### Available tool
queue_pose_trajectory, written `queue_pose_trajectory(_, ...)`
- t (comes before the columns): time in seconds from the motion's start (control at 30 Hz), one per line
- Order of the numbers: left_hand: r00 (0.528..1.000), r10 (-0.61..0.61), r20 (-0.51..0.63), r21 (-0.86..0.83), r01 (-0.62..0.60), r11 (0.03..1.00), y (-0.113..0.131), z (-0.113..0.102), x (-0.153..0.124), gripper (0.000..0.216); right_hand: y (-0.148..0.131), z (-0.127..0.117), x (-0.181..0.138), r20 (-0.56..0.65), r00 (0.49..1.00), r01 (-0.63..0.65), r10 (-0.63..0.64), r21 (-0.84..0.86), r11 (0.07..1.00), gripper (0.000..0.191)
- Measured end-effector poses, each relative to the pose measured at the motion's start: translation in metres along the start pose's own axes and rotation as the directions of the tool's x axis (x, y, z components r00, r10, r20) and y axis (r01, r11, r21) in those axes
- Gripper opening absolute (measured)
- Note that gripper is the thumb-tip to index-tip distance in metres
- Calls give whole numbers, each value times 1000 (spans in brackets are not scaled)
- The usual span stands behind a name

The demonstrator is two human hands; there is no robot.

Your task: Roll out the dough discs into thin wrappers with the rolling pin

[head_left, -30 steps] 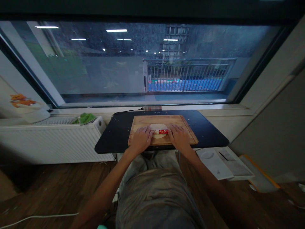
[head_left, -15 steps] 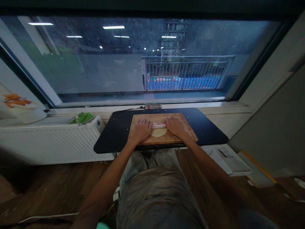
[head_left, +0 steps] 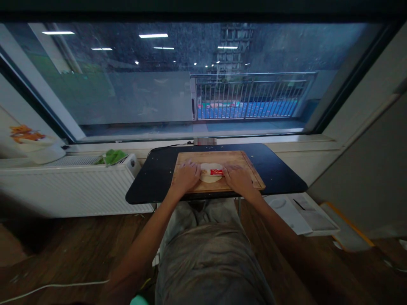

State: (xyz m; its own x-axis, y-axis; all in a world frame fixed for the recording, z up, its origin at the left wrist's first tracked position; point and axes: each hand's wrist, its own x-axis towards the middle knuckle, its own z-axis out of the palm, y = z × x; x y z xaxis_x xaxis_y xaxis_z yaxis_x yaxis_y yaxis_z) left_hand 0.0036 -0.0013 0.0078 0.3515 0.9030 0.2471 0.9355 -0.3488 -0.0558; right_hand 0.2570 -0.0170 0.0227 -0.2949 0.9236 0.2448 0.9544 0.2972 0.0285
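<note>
Both my hands rest on a rolling pin (head_left: 216,172) that lies crosswise over a thin, round sheet of dough (head_left: 210,179). A red label shows on the middle of the pin. My left hand (head_left: 187,173) closes over its left end, and my right hand (head_left: 236,177) over the right end; the fingers hide both ends. Dough can be seen on the far and near sides of the pin. Under it all is a wooden cutting board (head_left: 229,156), which lies on a black table (head_left: 155,178).
A large window (head_left: 133,97) rises behind the table. To the left, a white radiator (head_left: 73,186) carries a green cloth-like item (head_left: 114,156) and a white pot (head_left: 41,150) with something orange. A white box (head_left: 314,216) stands low on the right. A cable (head_left: 60,285) crosses the floor.
Both hands have brought the rolling pin slightly toward me across the dough. The pin has turned, so its red label faces up where a mostly white part showed before. More dough shows beyond it.
</note>
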Motion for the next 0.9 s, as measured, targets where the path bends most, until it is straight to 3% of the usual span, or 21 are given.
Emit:
queue_pose_trajectory(0.17,993,116,21,15,-117,993,-10,-1,11,42,16,-2,15,5,998,56,-56,54,997,50)
queue_pose_trajectory(0.3,994,59,91,-17,-57,998,-19,4,32,46,25,1,32,55,973,226,-223,-51,973,44)
queue_pose_trajectory(0.43,976,69,205,-6,-69,998,-25,5,37,48,28,6,30,102,973,216,-208,-68,974,47)
queue_pose_trajectory(0.6,984,138,114,48,-145,988,-21,8,8,53,26,7,15,73,967,247,-243,-50,968,49)
queue_pose_trajectory(0.73,997,51,60,45,-53,998,-9,10,-13,54,18,0,2,53,974,221,-218,-51,974,49)
queue_pose_trajectory(0.9,998,-54,-38,-9,54,999,-2,7,-8,54,12,-3,5,75,987,146,-144,-18,989,51)
